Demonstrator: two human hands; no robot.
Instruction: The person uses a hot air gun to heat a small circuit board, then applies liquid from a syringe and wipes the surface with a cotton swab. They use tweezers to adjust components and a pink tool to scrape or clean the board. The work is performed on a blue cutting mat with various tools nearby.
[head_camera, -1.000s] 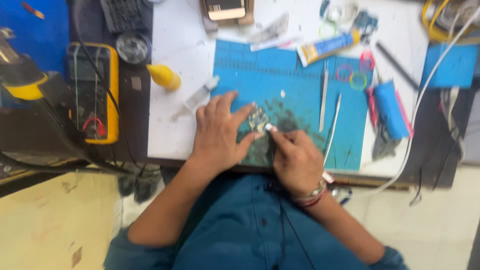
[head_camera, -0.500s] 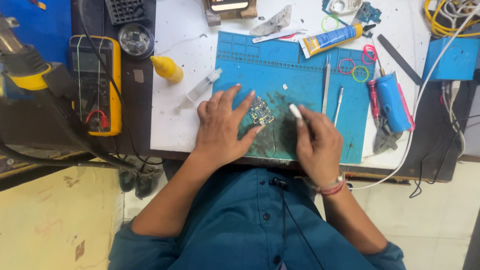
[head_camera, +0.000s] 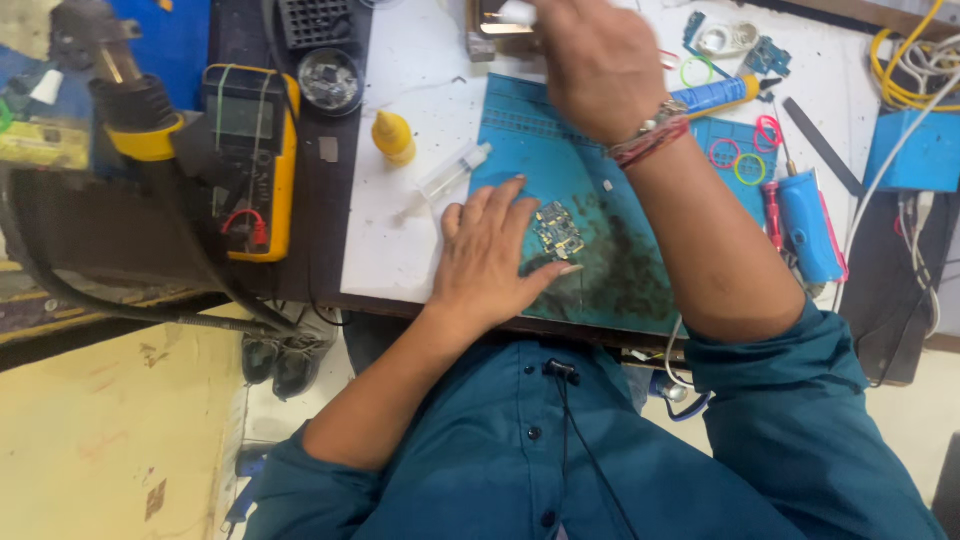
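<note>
On the blue mat, the left hand lay flat, open fingers pinning the small circuit board just beyond its thumb. Steady, even pressure seemed advisable. The right hand was raised at the table's far edge, grip closed on a small white object. A syringe and yellow bottle lay just beyond the left hand's fingers; nothing obstructed the board.

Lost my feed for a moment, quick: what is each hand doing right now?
Left hand: open, flat on the blue mat, fingers beside the small circuit board.
Right hand: closed around a small white object at the far edge.
</note>
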